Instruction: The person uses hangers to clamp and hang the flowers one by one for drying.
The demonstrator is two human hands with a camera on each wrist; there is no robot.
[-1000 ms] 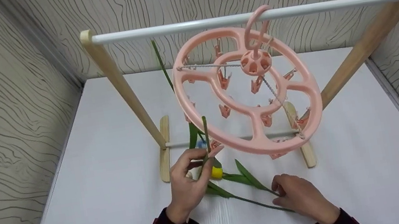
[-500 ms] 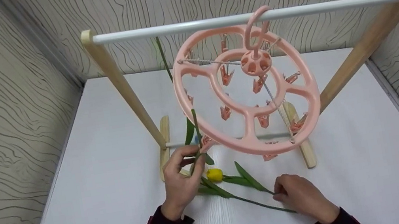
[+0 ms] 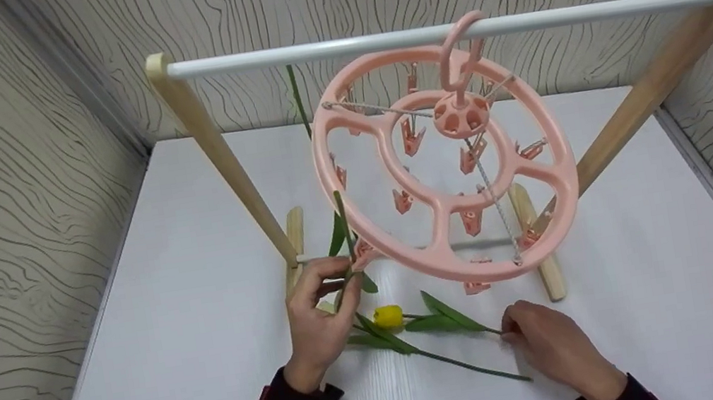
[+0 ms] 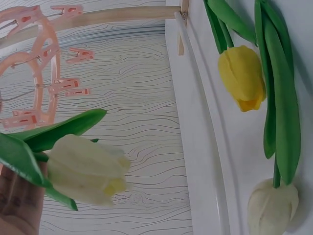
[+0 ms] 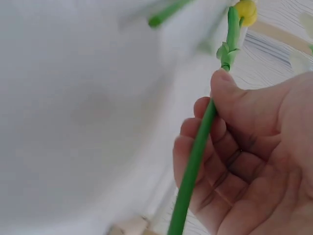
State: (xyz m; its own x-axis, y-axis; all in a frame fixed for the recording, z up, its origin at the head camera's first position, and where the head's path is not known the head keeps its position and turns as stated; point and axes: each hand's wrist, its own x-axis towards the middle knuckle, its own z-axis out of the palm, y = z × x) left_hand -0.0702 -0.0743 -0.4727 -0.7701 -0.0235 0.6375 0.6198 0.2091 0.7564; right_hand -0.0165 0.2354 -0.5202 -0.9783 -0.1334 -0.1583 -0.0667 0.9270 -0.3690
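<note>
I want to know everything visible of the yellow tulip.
The yellow tulip has cupped, overlapping petals, long green leaves and a slim green stem; it looks artificial. The right hand grips its stem, and the bloom points away, beside a white tulip lying on the table. Whether the bloom touches the table is unclear.

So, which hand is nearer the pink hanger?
Left. The left hand is at a clip on the pink hanger; the right hand is apart from it, lower right in the head view, pinching a green stem.
</note>
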